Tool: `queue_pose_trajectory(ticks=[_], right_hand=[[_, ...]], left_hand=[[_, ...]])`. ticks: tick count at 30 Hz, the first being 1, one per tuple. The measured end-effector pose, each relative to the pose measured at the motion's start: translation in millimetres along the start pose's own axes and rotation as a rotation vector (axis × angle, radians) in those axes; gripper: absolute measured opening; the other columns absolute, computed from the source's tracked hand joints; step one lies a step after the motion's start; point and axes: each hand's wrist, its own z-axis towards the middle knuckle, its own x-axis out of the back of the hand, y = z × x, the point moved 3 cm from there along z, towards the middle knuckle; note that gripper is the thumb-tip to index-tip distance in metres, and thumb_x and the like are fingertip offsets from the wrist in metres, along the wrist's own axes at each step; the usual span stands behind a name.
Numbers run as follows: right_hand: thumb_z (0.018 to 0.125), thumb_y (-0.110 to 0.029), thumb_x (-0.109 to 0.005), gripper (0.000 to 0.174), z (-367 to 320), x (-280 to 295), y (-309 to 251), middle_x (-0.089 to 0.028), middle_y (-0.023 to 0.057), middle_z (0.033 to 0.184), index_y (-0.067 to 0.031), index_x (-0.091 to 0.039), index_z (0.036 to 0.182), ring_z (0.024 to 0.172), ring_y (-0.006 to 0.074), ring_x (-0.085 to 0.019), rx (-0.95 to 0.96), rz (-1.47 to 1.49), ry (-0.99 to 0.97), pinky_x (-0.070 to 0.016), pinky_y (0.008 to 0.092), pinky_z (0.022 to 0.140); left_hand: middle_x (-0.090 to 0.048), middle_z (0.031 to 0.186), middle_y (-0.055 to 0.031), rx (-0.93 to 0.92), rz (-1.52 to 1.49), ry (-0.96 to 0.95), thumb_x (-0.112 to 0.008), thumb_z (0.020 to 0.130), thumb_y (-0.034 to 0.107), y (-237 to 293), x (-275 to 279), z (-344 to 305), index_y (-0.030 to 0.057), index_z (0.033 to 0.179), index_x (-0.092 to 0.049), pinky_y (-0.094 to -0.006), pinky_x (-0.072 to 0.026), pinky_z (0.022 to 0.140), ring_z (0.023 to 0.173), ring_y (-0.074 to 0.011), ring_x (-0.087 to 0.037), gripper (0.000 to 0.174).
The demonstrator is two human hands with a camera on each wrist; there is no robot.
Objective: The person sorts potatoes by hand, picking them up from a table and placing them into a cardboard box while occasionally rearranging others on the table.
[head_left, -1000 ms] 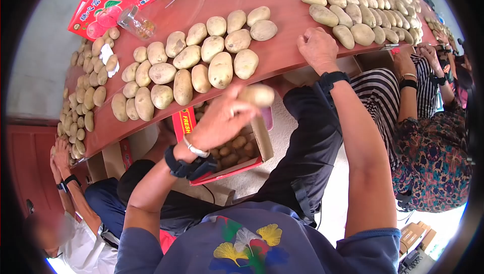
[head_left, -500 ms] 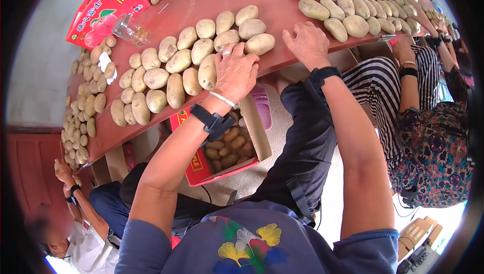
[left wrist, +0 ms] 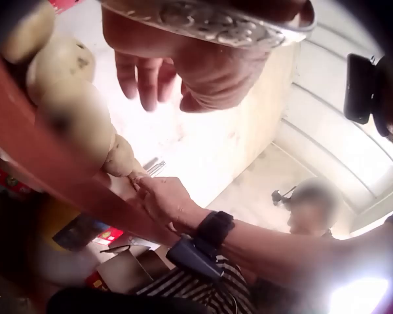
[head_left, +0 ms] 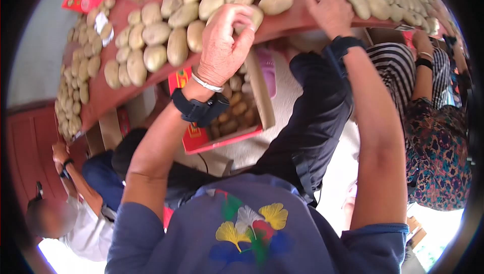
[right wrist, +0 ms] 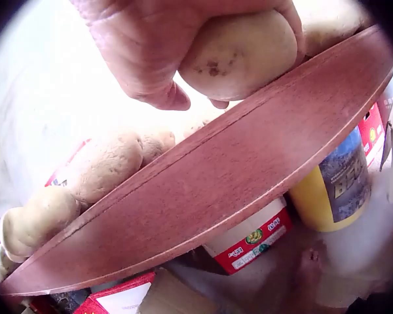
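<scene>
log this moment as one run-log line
left hand: over potato rows, no potato in grasp | right hand: grips potato near table edge | open box: potatoes inside

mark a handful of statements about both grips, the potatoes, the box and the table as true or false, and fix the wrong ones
1. A silver bangle circles the wrist above the left grip. True.
2. The left grip is holding a potato. False: in the left wrist view its fingers hang loosely with nothing between them.
3. The right grip is curled around a potato. True.
4. The open cardboard box contains apples. False: the box has potatoes in it.
5. A pink slipper lies beside the box. True.
6. The table is bright green. False: the table is red.
</scene>
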Motion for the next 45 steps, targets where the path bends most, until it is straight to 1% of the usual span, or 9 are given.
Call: queue_pose_trajectory(ticks=[3, 4, 7, 16, 31, 35, 37, 43, 45], right_hand=[[0.084, -0.046, -0.047, 0.043, 6.7, -9.0, 8.2, -0.065, 0.0183, 0.085, -0.0067, -0.064, 0.081, 0.083, 0.038, -0.062, 0.072, -0.027, -0.078, -0.0488, 0.048, 0.075], [0.084, -0.046, -0.047, 0.043, 5.5, -8.9, 6.9, -0.065, 0.0182, 0.088, -0.007, -0.064, 0.083, 0.085, 0.038, -0.061, 0.068, -0.027, -0.079, -0.0481, 0.0482, 0.076], [0.085, -0.047, -0.046, 0.042, 7.6, -7.5, 10.6, -0.064, 0.0175, 0.093, -0.0082, -0.063, 0.087, 0.089, 0.0382, -0.06, 0.074, -0.044, -0.074, -0.0466, 0.0486, 0.077], [0.084, -0.05, -0.044, 0.043, 19.7, -19.6, 12.7, -0.065, 0.0144, 0.097, -0.0133, -0.065, 0.093, 0.093, 0.0366, -0.06, 0.02, -0.101, -0.202, -0.0466, 0.0472, 0.079], [0.082, -0.049, -0.049, 0.043, 17.5, -16.0, 12.2, -0.065, 0.0186, 0.085, -0.0104, -0.066, 0.084, 0.084, 0.0388, -0.062, 0.088, -0.111, -0.191, -0.0479, 0.0477, 0.075], [0.083, -0.043, -0.051, 0.038, 9.7, -4.0, -1.3, -0.065, 0.0179, 0.084, -0.0078, -0.065, 0.079, 0.081, 0.0376, -0.062, 0.027, -0.06, -0.139, -0.0489, 0.0473, 0.074], [0.082, -0.042, -0.053, 0.036, 7.6, -5.8, -1.6, -0.064, 0.0154, 0.086, -0.0078, -0.064, 0.078, 0.081, 0.036, -0.062, 0.016, -0.064, -0.106, -0.0492, 0.0462, 0.073], [0.081, -0.041, -0.056, 0.034, 6.8, -0.4, -1.4, -0.062, 0.012, 0.091, -0.0081, -0.063, 0.081, 0.084, 0.0327, -0.061, -0.032, -0.025, -0.149, -0.0491, 0.0447, 0.075], [0.081, -0.041, -0.055, 0.034, 7.6, -0.9, -2.6, -0.062, 0.0122, 0.091, -0.0082, -0.064, 0.082, 0.085, 0.0324, -0.061, -0.04, -0.005, -0.145, -0.0488, 0.0447, 0.076]], left_hand=[[-0.062, 0.086, -0.0019, 0.231, -0.068, -0.499, -0.058, 0.086, 0.001, -5.9, 12.4, -42.4, 0.0023, 0.094, -0.058, -0.0234, -0.049, 0.067, 0.077, -0.0078, -0.059, 0.009], [-0.058, 0.068, -0.0053, 0.138, -0.111, -0.455, -0.059, 0.083, 0.004, -15.7, 13.0, -59.6, 0.0032, 0.088, -0.058, -0.0255, -0.0466, 0.055, 0.059, -0.0117, -0.057, 0.005], [-0.059, 0.068, -0.0081, 0.291, -0.115, -0.544, -0.056, 0.085, 0.007, -59.6, 26.0, -108.2, 0.0035, 0.089, -0.06, -0.0268, -0.0478, 0.063, 0.067, -0.0145, -0.06, 0.007], [-0.062, 0.111, -0.0153, 0.853, 0.539, -0.852, -0.048, 0.08, 0.006, -220.7, 53.3, -210.7, 0.0078, 0.108, -0.061, -0.0391, -0.0455, 0.092, 0.107, -0.0319, -0.057, 0.031], [-0.057, 0.121, -0.0143, 0.372, 0.341, -1.494, -0.063, 0.066, 0.009, -237.8, -53.3, -313.3, 0.0149, 0.124, -0.055, -0.0408, -0.0432, 0.096, 0.114, -0.0329, -0.054, 0.059], [-0.057, 0.122, -0.0149, 0.226, 0.394, -1.355, -0.059, 0.071, 0.013, -267.6, -74.8, -347.6, 0.0124, 0.117, -0.06, -0.0413, -0.0439, 0.094, 0.114, -0.0312, -0.054, 0.046], [-0.056, 0.122, -0.0161, 0.709, 0.385, -1.394, -0.058, 0.073, 0.013, -252.5, -71.1, -323.0, 0.0101, 0.108, -0.064, -0.0412, -0.0442, 0.091, 0.114, -0.0324, -0.053, 0.035], [-0.058, 0.11, -0.0196, 0.739, 0.096, -1.188, -0.062, 0.074, 0.023, -181.9, -33.2, -222.5, 0.0036, 0.112, -0.054, -0.0414, -0.0467, 0.08, 0.094, -0.0337, -0.06, 0.043], [-0.058, 0.102, -0.013, 0.953, -0.188, -1.115, -0.066, 0.075, 0.027, -126.8, -16.5, -169.3, 0.0039, 0.116, -0.048, -0.0339, -0.0464, 0.081, 0.09, -0.0203, -0.058, 0.05]])
